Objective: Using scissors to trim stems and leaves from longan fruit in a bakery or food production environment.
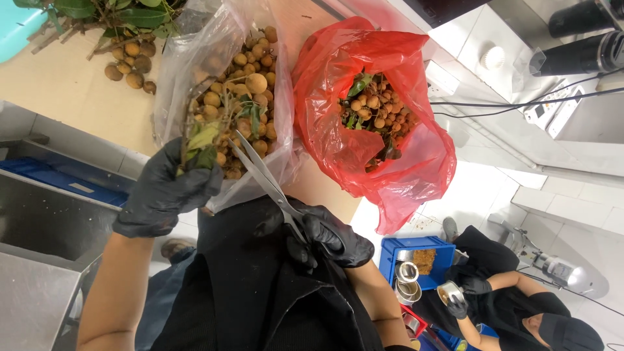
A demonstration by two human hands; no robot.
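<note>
Scissors (263, 172) in the closed right hand (328, 239) point blades-open into the clear bag (195, 58), while the left hand (170, 188) clenches a leafy longan bunch (224, 114) there, steadying its stems for cutting beside the red bag (390, 149).

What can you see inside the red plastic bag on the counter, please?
Inside the red plastic bag lie small round brown fruits with some green leaves and stems. The bag's folds cover the rest, so its depth cannot be seen.
</note>
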